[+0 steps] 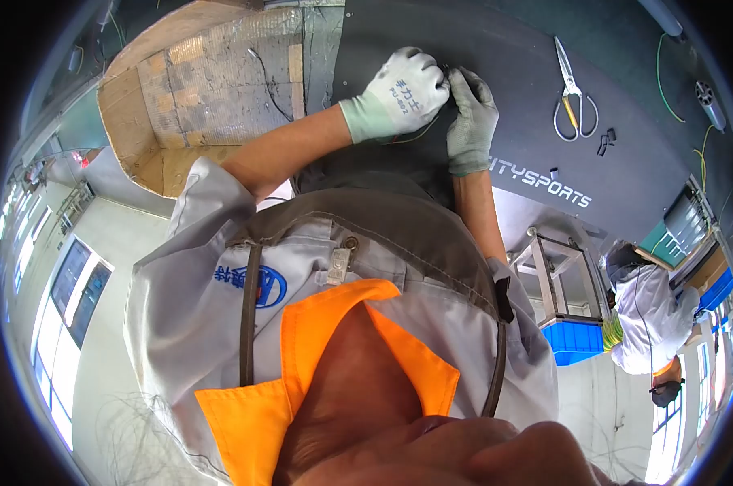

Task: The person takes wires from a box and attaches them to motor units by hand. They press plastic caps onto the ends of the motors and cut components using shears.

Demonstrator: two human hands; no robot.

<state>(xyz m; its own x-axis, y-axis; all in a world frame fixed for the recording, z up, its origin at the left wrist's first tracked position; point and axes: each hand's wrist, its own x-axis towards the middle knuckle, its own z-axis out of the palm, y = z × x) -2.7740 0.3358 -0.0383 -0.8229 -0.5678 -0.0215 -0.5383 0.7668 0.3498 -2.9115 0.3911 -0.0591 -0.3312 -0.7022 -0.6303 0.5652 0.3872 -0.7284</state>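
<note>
My left hand (403, 95), in a white glove with pale green cuff and printed lettering, is closed with its fingers curled in a pinch. Beside it my right hand (471, 120), in a greyish-white glove, has fingers and thumb pressed together. The fingertips of both hands nearly meet over the dark mat. A small dark piece (445, 71) shows between them, too small and too covered to name. A thin yellowish wire (419, 134) trails below my left hand.
On the black mat (512, 49) lie scissors (573, 93) and several small black pieces (606, 142). A taped cardboard box (212, 89) with a dark cord stands left. Right are a metal-framed stool (548, 271), a blue crate (573, 342) and another person (645, 312).
</note>
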